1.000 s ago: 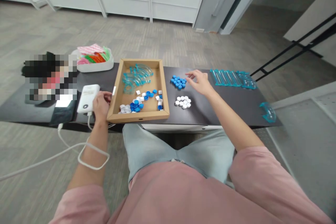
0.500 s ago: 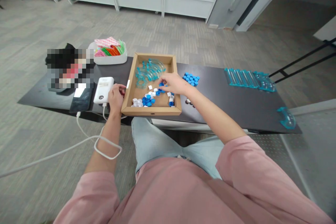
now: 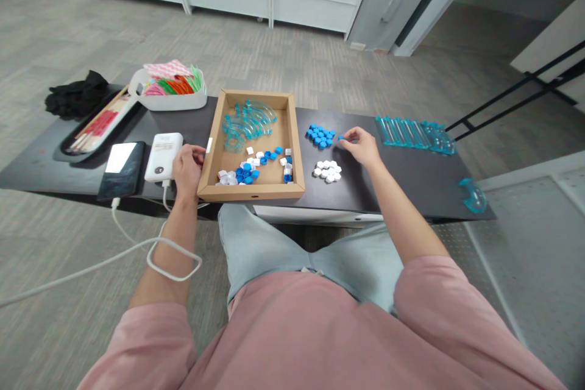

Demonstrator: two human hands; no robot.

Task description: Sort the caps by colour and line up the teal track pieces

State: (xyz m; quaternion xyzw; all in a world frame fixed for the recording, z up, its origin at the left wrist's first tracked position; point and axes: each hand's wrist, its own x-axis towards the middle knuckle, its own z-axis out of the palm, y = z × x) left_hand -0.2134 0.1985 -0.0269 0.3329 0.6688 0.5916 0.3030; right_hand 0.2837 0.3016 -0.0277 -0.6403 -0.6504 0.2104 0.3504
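My right hand (image 3: 361, 145) pinches a small blue hexagonal piece (image 3: 340, 138) at the right end of a cluster of blue hexagonal pieces (image 3: 321, 136) on the dark table. Below that cluster lies a group of white hexagonal pieces (image 3: 327, 170). At the left wall of a shallow cardboard box (image 3: 256, 196), my left hand (image 3: 187, 169) is closed with curled fingers against it; its fingertips are partly hidden. Inside the box, clear teal curved pieces (image 3: 251, 120) lie at the back, and mixed blue and white pieces (image 3: 244, 173) are scattered toward the front.
Left of the box are a white power bank (image 3: 163, 155) with a cable, a phone (image 3: 122, 167), a black tray (image 3: 73, 149), black cloth (image 3: 75, 96) and a white bin (image 3: 176, 102). Teal tubes (image 3: 404, 133) and a teal curved part (image 3: 474, 195) lie rightward.
My right hand has moved right, out of the box, to the blue cluster with a blue piece in its fingertips. My left hand stays at the box wall. The view has shifted slightly.
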